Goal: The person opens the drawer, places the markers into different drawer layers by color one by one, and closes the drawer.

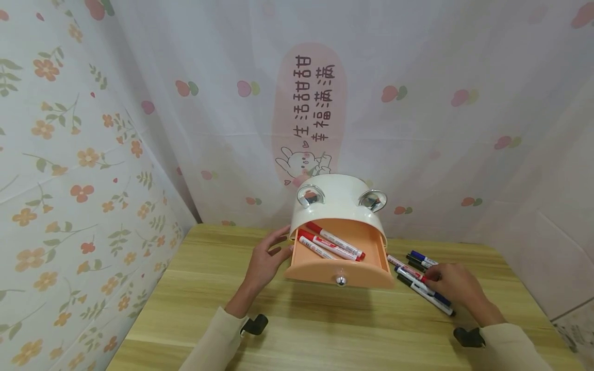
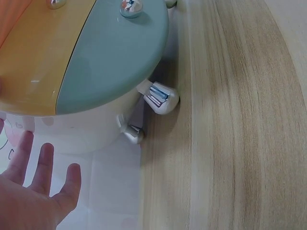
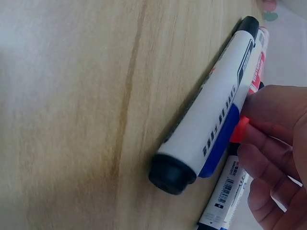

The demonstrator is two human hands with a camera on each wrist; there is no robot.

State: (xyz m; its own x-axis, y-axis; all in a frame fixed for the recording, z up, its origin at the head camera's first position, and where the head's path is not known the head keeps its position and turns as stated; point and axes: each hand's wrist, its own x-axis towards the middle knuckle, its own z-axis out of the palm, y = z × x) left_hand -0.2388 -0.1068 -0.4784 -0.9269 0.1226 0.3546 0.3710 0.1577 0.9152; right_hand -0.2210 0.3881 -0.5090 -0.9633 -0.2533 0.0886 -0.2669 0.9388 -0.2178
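A white rounded drawer box [image 1: 343,206] stands on the table, its orange top drawer [image 1: 366,278] pulled out. Several red markers [image 1: 336,239] lie inside that drawer. My left hand [image 1: 263,264] rests against the left side of the box, fingers extended; the left wrist view shows these fingers [image 2: 43,167] by the yellow and green drawer fronts [image 2: 112,57]. To the right of the box, my right hand [image 1: 457,284] pinches the red cap end of a red marker [image 3: 240,130] between thumb and fingers. A black-capped marker [image 3: 211,100] lies beside it, partly covering it.
More blue and black markers [image 1: 424,296] lie close around the right hand on the wooden table [image 1: 209,299]. Silver feet [image 2: 163,98] hold the box up. A patterned curtain [image 1: 223,129] hangs behind the table, and a floral one [image 1: 69,206] along the left.
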